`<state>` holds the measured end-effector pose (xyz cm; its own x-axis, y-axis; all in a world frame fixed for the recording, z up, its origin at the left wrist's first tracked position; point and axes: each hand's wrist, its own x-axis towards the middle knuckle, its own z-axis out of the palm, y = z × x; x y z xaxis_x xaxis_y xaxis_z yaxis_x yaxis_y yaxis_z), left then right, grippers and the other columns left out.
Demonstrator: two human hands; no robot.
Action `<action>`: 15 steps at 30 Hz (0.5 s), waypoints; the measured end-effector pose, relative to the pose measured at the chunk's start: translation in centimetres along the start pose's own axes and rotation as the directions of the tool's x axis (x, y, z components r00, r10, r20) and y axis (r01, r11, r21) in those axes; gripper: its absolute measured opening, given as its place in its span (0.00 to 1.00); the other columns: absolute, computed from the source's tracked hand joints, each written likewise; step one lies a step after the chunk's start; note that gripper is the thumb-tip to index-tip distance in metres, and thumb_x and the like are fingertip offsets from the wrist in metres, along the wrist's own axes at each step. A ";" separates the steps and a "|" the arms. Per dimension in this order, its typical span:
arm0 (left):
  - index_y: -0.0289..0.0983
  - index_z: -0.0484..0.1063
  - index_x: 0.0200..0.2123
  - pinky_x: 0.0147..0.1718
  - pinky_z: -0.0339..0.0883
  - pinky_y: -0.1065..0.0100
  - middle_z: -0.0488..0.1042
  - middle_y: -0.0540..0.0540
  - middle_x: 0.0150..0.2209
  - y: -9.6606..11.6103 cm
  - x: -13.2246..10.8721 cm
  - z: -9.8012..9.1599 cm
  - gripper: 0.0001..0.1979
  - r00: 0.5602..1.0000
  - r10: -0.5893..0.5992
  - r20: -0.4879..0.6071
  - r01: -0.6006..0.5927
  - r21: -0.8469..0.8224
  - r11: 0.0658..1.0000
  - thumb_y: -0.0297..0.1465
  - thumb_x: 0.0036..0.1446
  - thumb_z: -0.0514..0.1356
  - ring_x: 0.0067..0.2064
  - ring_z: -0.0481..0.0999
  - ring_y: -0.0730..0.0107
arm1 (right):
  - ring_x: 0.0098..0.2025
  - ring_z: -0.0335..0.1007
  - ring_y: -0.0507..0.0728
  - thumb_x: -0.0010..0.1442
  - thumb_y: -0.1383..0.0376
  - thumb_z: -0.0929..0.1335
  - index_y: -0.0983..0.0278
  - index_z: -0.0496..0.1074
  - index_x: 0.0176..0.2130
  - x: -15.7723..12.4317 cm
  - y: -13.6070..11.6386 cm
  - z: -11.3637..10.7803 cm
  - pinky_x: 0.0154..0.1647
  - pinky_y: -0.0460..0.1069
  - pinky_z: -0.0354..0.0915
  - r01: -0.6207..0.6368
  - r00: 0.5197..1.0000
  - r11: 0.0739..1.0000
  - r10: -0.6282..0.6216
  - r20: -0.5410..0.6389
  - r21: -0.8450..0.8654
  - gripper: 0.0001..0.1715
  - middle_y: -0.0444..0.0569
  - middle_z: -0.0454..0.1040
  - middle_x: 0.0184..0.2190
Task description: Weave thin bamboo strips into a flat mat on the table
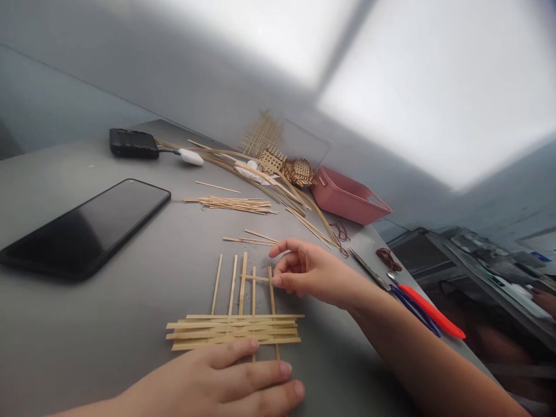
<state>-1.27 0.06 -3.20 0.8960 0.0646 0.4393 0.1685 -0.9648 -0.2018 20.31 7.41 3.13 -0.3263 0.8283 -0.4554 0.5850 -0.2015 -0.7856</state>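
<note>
A small weave of pale bamboo strips [234, 331] lies on the grey table, with several strips laid crosswise through lengthwise ones that stick out at the far side. My left hand [234, 376] rests with fingers stretched out over the near edge of the weave. Beyond the woven part, my right hand [304, 269] has thumb and fingers pinched at the right end of a thin bamboo strip [258, 278]. That strip lies crosswise among the protruding lengthwise strips, and its far right end is hidden by the fingers.
Loose bamboo strips [234, 204] lie farther back. A phone [87, 229] is at left, near a black case-like device [134, 143]. Woven pieces [299, 171] and a pink basket [347, 200] stand at the back. Scissors [369, 271] and red-handled cutters [430, 310] lie at right.
</note>
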 end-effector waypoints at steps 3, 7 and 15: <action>0.40 0.69 0.59 0.56 0.66 0.76 0.67 0.62 0.62 -0.1 0.1 -0.1 0.18 1.000 -0.014 -0.019 0.013 -0.040 0.999 0.28 0.72 0.47 0.60 0.70 0.79 | 0.32 0.71 0.52 0.52 0.69 0.71 0.63 0.66 0.46 -0.2 0.2 -0.2 0.34 0.48 0.66 0.082 0.996 0.995 -0.083 -0.019 -0.051 0.20 0.43 0.76 0.30; 0.40 0.70 0.58 0.56 0.66 0.76 0.69 0.61 0.60 -0.1 0.1 -0.5 0.17 0.999 -0.027 -0.030 0.024 -0.091 0.996 0.28 0.71 0.48 0.58 0.72 0.78 | 0.38 0.75 0.55 0.56 0.68 0.70 0.63 0.67 0.49 -0.6 0.2 -0.3 0.42 0.52 0.69 0.169 0.982 0.960 -0.183 -0.045 -0.223 0.20 0.47 0.79 0.34; 0.40 0.70 0.57 0.62 0.57 0.71 0.67 0.58 0.62 0.4 0.0 -0.2 0.17 0.999 -0.034 0.023 0.038 -0.190 0.981 0.30 0.72 0.48 0.60 0.71 0.76 | 0.52 0.70 0.58 0.57 0.57 0.75 0.47 0.62 0.59 -4.3 -3.3 -0.1 0.52 0.54 0.69 0.722 0.574 0.594 -0.801 -0.173 -0.354 0.34 0.44 0.71 0.52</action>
<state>-1.27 -0.34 -3.04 0.8991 0.1032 0.4255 0.1211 -0.9925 -0.0151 19.89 4.54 7.73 -0.5270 0.7270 0.4402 0.3747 0.6637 -0.6474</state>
